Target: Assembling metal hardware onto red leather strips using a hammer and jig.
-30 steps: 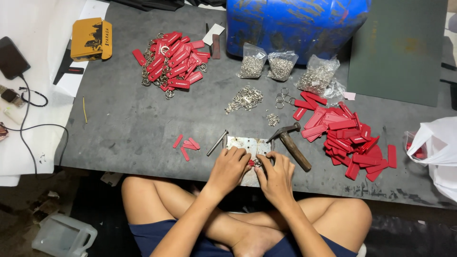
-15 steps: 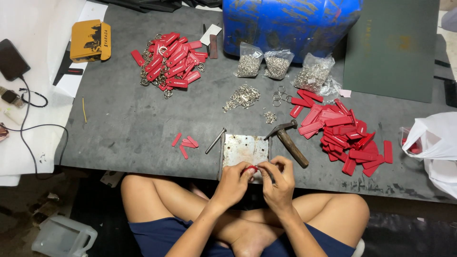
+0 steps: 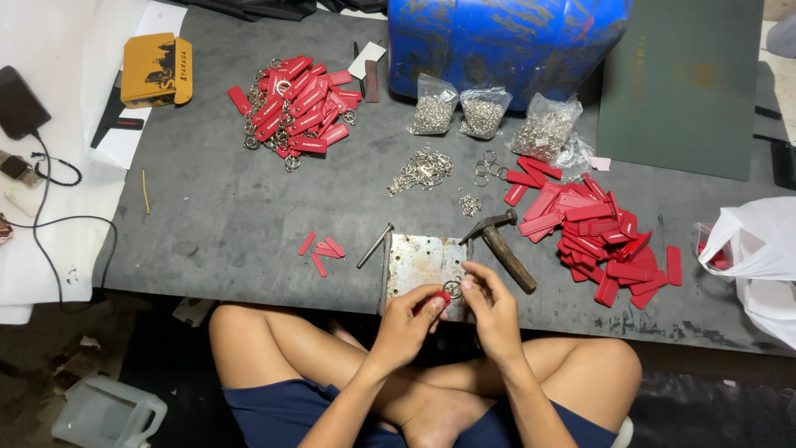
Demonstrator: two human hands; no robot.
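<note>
I sit cross-legged at a low grey board (image 3: 224, 216). My left hand (image 3: 410, 319) pinches a small red tag (image 3: 433, 300). My right hand (image 3: 489, 307) holds a metal key ring (image 3: 453, 289) against that tag, just over the near edge of a worn metal plate (image 3: 423, 261). A hammer (image 3: 502, 245) lies to the right of the plate, a metal punch (image 3: 375, 245) to its left. Loose red tags (image 3: 601, 232) are heaped at the right, and finished tags with rings (image 3: 294, 104) are piled at the far left.
Three clear bags of metal rings (image 3: 481, 112) stand before a blue drum (image 3: 506, 41). Loose rings (image 3: 423, 170) lie mid-board, three red tags (image 3: 322, 249) near the punch. A yellow box (image 3: 156, 70), a dark green mat (image 3: 680, 83), a white plastic bag (image 3: 754, 249) and a plastic jug (image 3: 104, 411) surround the board.
Both hands have drawn back from the metal plate toward my lap, and they now hold the red tag and ring together between the fingertips.
</note>
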